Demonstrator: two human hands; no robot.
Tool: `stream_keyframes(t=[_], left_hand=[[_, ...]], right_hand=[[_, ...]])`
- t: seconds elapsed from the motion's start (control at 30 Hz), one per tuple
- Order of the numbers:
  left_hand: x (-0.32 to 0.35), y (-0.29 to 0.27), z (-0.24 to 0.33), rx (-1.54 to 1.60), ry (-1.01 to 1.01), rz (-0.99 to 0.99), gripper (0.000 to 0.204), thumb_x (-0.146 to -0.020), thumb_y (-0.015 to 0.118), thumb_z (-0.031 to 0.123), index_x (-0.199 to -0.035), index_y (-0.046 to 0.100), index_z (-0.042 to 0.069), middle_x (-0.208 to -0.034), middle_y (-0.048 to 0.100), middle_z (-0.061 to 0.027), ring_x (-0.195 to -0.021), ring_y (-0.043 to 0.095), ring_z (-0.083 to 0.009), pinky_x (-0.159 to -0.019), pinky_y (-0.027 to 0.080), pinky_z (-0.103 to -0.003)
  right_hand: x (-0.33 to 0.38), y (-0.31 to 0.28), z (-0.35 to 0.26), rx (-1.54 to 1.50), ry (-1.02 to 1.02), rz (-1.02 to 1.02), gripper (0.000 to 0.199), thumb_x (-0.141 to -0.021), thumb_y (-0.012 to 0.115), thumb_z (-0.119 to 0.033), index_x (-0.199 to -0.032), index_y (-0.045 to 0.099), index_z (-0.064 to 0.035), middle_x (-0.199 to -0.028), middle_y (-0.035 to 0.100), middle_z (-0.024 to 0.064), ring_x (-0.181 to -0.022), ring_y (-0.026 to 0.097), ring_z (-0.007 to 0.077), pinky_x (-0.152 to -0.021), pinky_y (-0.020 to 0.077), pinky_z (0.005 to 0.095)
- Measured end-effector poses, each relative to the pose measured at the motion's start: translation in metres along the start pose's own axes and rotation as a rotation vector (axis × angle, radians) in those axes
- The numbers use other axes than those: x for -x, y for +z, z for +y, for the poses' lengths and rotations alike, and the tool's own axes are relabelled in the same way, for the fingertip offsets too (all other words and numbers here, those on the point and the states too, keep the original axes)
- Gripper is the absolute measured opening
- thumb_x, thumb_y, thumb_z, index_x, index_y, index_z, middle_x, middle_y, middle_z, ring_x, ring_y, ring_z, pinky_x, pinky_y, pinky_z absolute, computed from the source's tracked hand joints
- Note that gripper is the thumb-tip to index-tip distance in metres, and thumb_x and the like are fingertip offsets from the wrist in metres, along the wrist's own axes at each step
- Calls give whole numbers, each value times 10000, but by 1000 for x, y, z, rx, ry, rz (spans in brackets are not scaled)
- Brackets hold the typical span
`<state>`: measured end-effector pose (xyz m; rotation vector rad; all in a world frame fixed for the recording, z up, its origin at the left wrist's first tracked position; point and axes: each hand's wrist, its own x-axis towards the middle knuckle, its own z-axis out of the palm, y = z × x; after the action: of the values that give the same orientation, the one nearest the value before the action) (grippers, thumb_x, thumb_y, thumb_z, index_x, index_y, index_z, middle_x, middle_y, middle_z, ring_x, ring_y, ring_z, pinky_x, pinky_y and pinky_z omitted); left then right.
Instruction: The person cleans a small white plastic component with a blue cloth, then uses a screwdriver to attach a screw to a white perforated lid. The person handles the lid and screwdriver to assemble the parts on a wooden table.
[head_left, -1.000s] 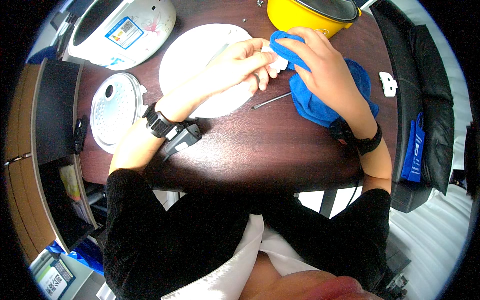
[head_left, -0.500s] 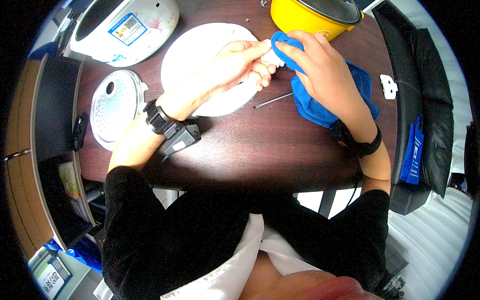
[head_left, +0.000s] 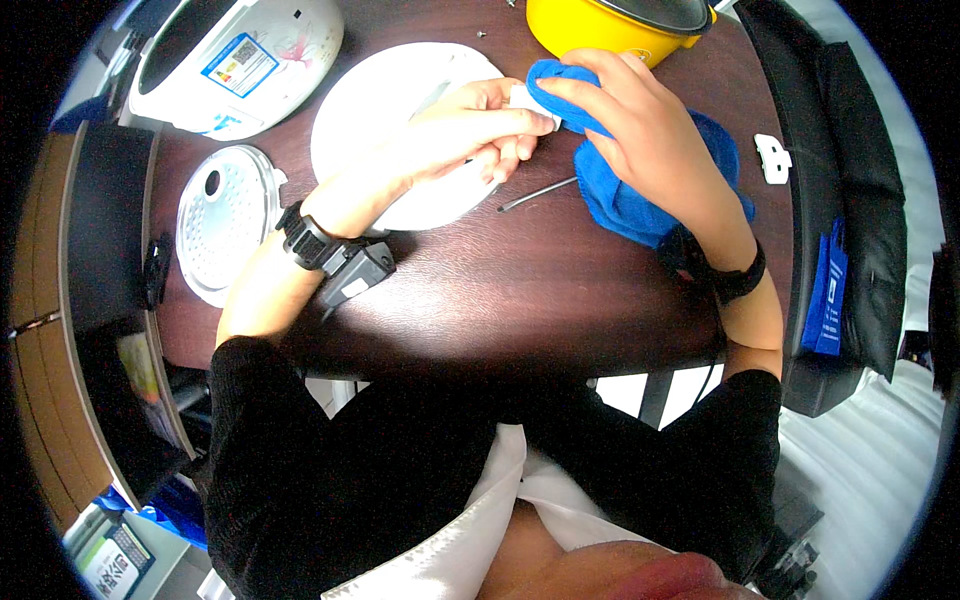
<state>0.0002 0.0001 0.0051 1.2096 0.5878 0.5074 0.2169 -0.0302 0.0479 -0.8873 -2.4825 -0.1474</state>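
Between the fingers of my left hand (head_left: 470, 130) is a small white plastic part (head_left: 522, 98), mostly covered by fingers and cloth. My right hand (head_left: 645, 125) is closed on a blue cloth (head_left: 552, 84) and presses a fold of it against that part. The rest of the cloth hangs below my right palm onto the table. Under my left hand and wrist lies a large round white plastic cover (head_left: 350, 110). A thin metal rod (head_left: 538, 194), like a screwdriver shaft, runs out from beneath the cloth.
A white rice cooker body (head_left: 270, 100) stands at the far left, with a translucent perforated round lid (head_left: 225, 240) nearer me. At the back is a yellow pot (head_left: 585, 35). Small screws (head_left: 482, 35) lie beside it. Near the right edge sits a white bracket (head_left: 772, 160).
My left fingers have shifted their grip, and the white part is turned, showing a different side. The cloth in my right hand stays against it. The whole view has shifted slightly.
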Motion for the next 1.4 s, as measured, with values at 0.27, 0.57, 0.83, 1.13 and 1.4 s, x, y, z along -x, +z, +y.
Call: stream_keyframes(t=[0.27,0.57,0.83,1.13,1.4], left_hand=[[2,3,7,-127,20,15,320,-906,657,252,-1044,524,-4,-806,659,-84,-553,635,-107,-413,467,-182],[2,3,1,-87,90,4,375,-928,627,211,-1215,486,15,-881,675,-107,-623,640,-116,-433,485,-192],[2,-2,-4,-130,152,-34,300,-933,613,150,-1162,545,-31,-1004,655,-111,-803,670,-158,-605,577,-253],[3,-1,-5,-97,175,-81,278,-946,591,145,-1159,543,-29,-1029,648,-118,-850,673,-180,-700,593,-290],[3,-1,-3,-96,141,-69,252,-947,586,167,-1109,558,-24,-1001,632,-107,-795,666,-179,-663,576,-287]], right_hand=[[1,2,1,-81,48,-62,514,-734,637,15,-1227,574,-117,-1231,531,139,-1153,506,343,-980,411,424],[0,-10,-1,-46,109,-63,522,-731,624,19,-1229,574,-131,-1227,527,127,-1150,506,338,-968,420,422],[0,2,1,-28,34,-42,509,-721,607,40,-1201,583,-129,-1196,539,118,-1097,530,336,-920,445,413],[-4,1,5,2,78,-54,504,-719,599,34,-1192,596,-138,-1185,545,121,-1102,530,337,-922,442,419],[0,0,2,-14,-11,-16,451,-721,601,13,-1149,594,-131,-1167,561,104,-1046,550,334,-882,460,422]])
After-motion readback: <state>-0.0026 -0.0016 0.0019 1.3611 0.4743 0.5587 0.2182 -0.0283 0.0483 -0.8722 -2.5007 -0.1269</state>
